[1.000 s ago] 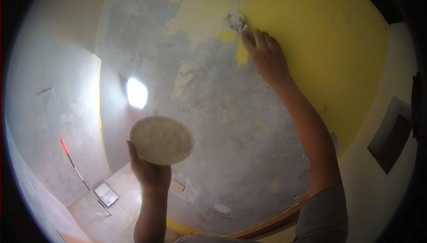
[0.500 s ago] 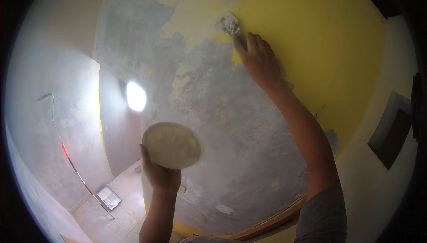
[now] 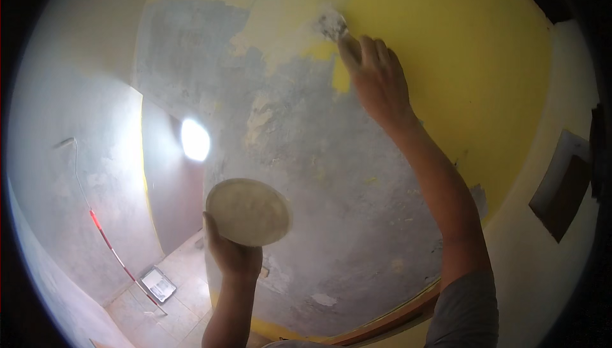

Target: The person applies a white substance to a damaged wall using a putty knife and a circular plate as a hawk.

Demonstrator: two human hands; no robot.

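Note:
Up on the wall [image 3: 319, 137], my right hand [image 3: 382, 83] is closed round a scraper, its short blade [image 3: 332, 25] spotted with white and grey. The blade is at the edge between yellow paint [image 3: 446, 55] and a paler cream patch; its handle is mostly hidden by my fingers. My left hand [image 3: 236, 255] grips a round, pale beige dish [image 3: 248, 212] from below, thumb along its left rim. The dish is held apart from the wall, lower and to the left of the scraper. Whether anything lies in the dish, I cannot tell.
At left, a paint roller on a red-and-white pole [image 3: 113, 252] leans on the side wall beside a paint tray [image 3: 158, 284] on the tiled floor. A bright light [image 3: 195, 139] shines near a door-like panel. A wooden ledge [image 3: 382, 333] runs along the bottom; a dark board [image 3: 561, 198] is at right.
My right hand and the scraper have shifted slightly right, with the blade a little higher. The dish in my left hand sits slightly lower. Both grips stay the same.

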